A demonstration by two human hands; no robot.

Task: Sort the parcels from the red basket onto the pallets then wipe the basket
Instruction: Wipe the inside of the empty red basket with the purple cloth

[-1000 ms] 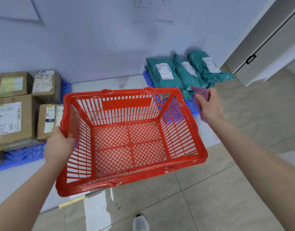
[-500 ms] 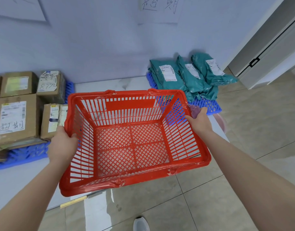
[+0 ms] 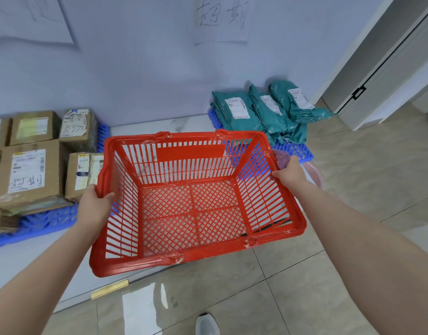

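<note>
Right hand [image 3: 289,174], gripping cloth [image 3: 281,158], reached basket [image 3: 196,136] rim; three teal bags [image 3: 258,112].

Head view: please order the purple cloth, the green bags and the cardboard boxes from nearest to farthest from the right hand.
1. Purple cloth, held in the right hand at the right rim of the basket.
2. Green bags, beyond it on the blue pallet.
3. Cardboard boxes, far left.

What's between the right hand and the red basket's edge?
A crumpled purple cloth, gripped in the right hand beside the right rim of the red plastic slatted basket; the head view shows it.
</note>
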